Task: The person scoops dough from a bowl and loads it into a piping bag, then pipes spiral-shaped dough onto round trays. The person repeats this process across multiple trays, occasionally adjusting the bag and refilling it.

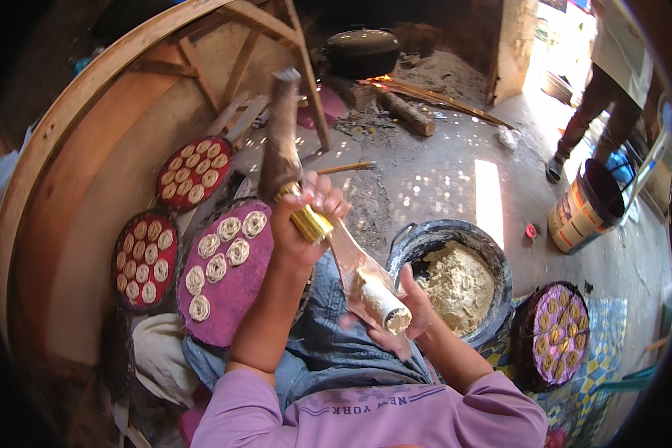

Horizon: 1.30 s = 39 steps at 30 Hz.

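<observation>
My left hand is raised and grips a long wooden dough press at its brass collar. My right hand cups the press's lower end, where a pale cylinder of dough shows. The press slants across my lap, above my blue jeans. Just left of it a round purple tray carries several spiral dough pieces. A black tub of crumbly pale dough stands right beside my right hand.
Two red trays of spirals lie on the left by a curved wooden frame. Another purple tray of spirals sits at the right. A black pot stands over a wood fire, a bucket and another person's legs at far right.
</observation>
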Available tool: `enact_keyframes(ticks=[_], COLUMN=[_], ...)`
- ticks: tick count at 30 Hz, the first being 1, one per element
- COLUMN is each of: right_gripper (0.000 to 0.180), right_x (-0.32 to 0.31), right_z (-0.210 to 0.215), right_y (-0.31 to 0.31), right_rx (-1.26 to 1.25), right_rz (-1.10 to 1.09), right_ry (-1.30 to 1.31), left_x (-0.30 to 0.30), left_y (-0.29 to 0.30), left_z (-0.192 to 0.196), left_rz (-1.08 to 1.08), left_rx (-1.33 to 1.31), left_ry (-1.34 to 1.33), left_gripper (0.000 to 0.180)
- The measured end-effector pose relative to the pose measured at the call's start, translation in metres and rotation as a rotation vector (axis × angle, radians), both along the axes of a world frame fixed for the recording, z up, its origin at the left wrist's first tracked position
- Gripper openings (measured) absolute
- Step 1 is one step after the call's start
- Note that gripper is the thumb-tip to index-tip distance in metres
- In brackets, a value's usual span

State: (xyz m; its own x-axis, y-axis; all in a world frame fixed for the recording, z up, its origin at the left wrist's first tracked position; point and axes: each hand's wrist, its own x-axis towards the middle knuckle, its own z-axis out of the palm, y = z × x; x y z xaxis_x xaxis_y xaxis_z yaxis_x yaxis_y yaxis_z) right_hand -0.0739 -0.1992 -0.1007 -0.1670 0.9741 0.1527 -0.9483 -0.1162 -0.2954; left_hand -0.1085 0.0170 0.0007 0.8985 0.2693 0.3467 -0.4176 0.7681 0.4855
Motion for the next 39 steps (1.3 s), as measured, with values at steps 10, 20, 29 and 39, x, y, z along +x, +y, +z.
enact_keyframes(ticks=[10, 20, 29, 39], right_gripper=[0.083, 0.092, 0.108, 0.141], right_x=[-0.006, -0.035, -0.029, -0.023], right_z=[0.055, 0.125, 0.131, 0.034], right_y=[0.052, 0.101, 0.128, 0.126], right_rx=[-0.231, 0.463, 0.103, 0.094], right_rz=[-0.567, -0.367, 0.508, 0.979], right_ry=[-0.818, -2.097, -1.18, -0.409], left_x=[-0.194, -0.217, -0.239, -0.251], left_y=[0.031, -0.001, -0.005, 0.08], left_z=[-0.076, -0.048, -0.059, 0.054], left_rz=[1.06, 0.519, 0.267, 0.44], left_rx=[1.824, 1.457, 1.133, 0.119], left_ry=[0.793, 0.731, 0.862, -0.381], left_gripper=[0.045, 0.037, 0.049, 0.101])
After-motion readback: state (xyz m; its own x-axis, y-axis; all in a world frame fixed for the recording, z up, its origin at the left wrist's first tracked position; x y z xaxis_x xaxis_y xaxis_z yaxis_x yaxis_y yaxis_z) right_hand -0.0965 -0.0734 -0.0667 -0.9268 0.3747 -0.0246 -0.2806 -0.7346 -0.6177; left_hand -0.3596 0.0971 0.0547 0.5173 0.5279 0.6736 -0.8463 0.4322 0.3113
